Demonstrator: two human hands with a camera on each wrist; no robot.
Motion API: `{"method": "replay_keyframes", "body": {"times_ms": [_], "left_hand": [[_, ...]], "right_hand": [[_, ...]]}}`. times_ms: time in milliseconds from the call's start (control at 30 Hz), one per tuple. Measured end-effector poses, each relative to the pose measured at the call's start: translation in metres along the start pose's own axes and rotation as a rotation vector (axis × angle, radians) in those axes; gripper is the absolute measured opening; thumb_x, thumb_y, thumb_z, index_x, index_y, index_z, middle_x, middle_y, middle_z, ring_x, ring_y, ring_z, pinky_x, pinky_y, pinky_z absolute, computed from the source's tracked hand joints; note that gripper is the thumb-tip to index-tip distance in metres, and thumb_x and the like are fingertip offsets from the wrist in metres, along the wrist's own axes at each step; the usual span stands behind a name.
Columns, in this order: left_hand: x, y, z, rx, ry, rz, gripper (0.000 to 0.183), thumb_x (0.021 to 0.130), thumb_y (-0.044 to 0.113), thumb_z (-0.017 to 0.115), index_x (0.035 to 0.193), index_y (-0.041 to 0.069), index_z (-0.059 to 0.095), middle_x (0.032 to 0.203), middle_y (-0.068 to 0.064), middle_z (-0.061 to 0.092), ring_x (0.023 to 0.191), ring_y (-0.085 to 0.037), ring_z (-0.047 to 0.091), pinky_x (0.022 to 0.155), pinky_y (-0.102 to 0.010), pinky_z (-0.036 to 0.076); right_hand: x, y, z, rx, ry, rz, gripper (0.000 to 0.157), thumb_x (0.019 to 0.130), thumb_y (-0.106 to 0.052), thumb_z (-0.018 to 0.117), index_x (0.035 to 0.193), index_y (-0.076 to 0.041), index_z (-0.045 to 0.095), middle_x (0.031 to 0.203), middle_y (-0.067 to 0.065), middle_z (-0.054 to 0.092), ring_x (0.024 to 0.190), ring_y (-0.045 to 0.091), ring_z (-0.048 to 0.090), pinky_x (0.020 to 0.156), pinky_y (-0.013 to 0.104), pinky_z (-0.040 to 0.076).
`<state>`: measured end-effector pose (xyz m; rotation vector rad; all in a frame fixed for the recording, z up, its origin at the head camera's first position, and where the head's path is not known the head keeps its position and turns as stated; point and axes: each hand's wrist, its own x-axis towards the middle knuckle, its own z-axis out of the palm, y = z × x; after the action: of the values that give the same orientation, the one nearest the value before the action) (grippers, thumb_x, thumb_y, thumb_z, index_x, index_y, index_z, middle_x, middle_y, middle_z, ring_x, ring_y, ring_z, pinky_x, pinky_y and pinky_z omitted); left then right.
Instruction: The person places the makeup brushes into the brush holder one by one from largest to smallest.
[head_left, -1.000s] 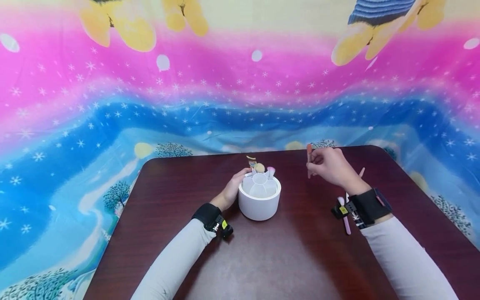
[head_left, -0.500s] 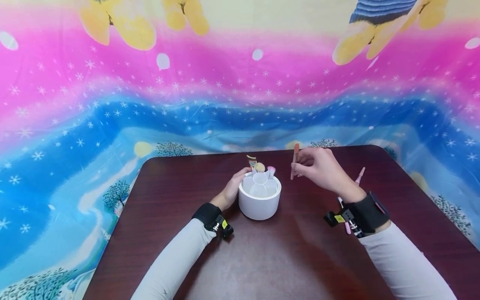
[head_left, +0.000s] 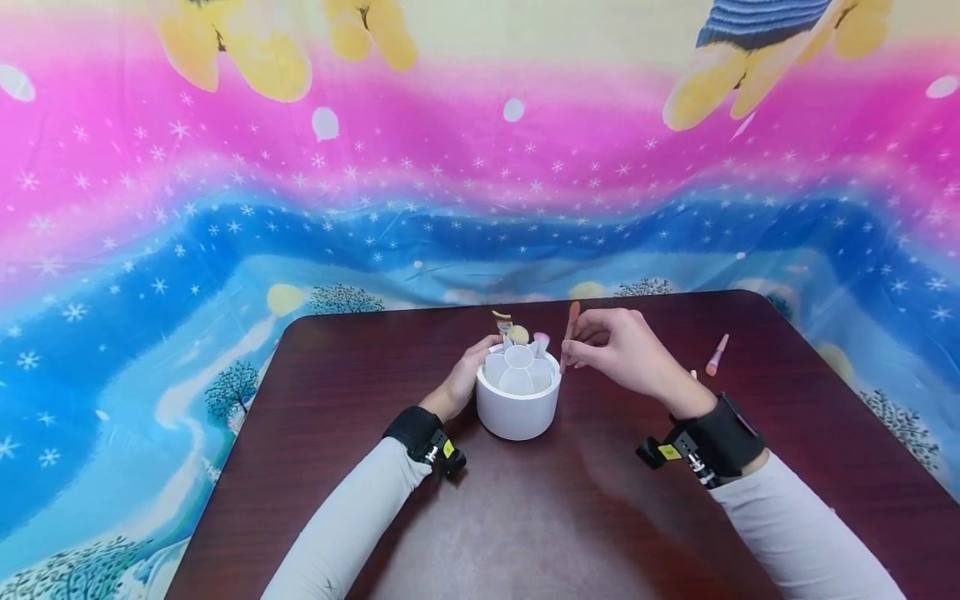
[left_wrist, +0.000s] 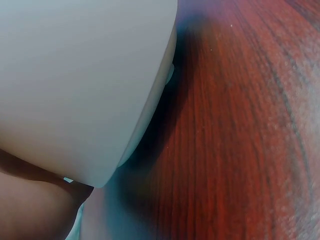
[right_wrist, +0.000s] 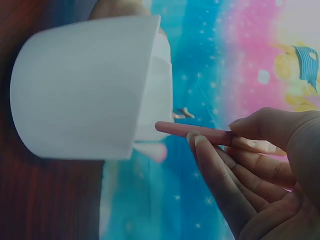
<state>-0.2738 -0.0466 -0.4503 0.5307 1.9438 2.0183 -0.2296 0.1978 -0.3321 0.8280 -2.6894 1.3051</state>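
A white round makeup brush holder (head_left: pixel 517 414) with clear dividers stands on the table. My left hand (head_left: pixel 465 379) holds it from the left side, its fingers reaching round the back; the holder's wall (left_wrist: pixel 75 75) fills much of the left wrist view. Between thumb and fingertips my right hand (head_left: pixel 618 346) pinches a slim makeup brush (right_wrist: pixel 195 132), orange bristles up and pink handle end down, beside the holder's right rim. Inside the holder a round cream brush head (head_left: pixel 518 335), a pink-tipped brush (head_left: pixel 541 340) and a small gold-coloured piece (head_left: pixel 502 321) stick up at the back.
A pink makeup brush (head_left: pixel 717 356) lies on the dark wooden table (head_left: pixel 360 392) at the right. The tip of another (head_left: pixel 693 373) shows by the right wrist, the rest hidden. A printed cloth (head_left: pixel 450 200) hangs behind the table's far edge.
My right hand has carried the brush left, from apart from the holder to its right rim. The pink brush on the table has come into fuller view. The left hand stays put.
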Motion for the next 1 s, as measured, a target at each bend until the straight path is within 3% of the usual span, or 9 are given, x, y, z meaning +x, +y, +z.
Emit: {"method": "replay_keyframes", "body": {"times_ms": [200,500,767,1000], "left_hand": [[-0.01,0.02,0.005,0.023,-0.007,0.005,0.038,0.099,0.011,0.025,0.13,-0.005,0.042,0.126,-0.017,0.049,0.116,-0.021,0.043,0.098,-0.039,0.033],[-0.011,0.02,0.006,0.014,-0.012,0.023,0.037,0.1,0.009,0.025,0.129,-0.005,0.043,0.125,-0.017,0.049,0.114,-0.02,0.043,0.096,-0.036,0.033],[-0.01,0.018,0.006,0.018,-0.026,0.032,0.036,0.099,0.009,0.026,0.128,-0.005,0.043,0.122,-0.016,0.05,0.111,-0.02,0.044,0.094,-0.036,0.034],[-0.01,0.021,0.004,0.014,-0.036,0.012,0.036,0.1,0.009,0.025,0.129,-0.004,0.042,0.125,-0.017,0.047,0.115,-0.021,0.042,0.097,-0.037,0.032]], "right_hand": [[-0.002,0.001,0.015,0.014,-0.032,-0.002,0.007,0.085,-0.012,0.068,0.091,-0.01,0.067,0.08,0.005,0.067,0.07,0.019,0.064,0.061,0.029,0.054],[-0.005,0.003,0.02,-0.009,-0.07,0.011,0.01,0.085,-0.012,0.067,0.094,-0.008,0.066,0.084,0.004,0.067,0.067,0.016,0.063,0.059,0.03,0.053],[-0.007,0.01,-0.006,-0.064,-0.002,0.013,0.009,0.086,-0.014,0.067,0.094,-0.011,0.065,0.08,0.004,0.067,0.066,0.013,0.063,0.057,0.03,0.053],[-0.02,0.037,-0.04,-0.175,0.057,0.068,0.008,0.087,-0.015,0.067,0.094,-0.011,0.066,0.08,0.003,0.067,0.065,0.011,0.063,0.057,0.028,0.052]]}}
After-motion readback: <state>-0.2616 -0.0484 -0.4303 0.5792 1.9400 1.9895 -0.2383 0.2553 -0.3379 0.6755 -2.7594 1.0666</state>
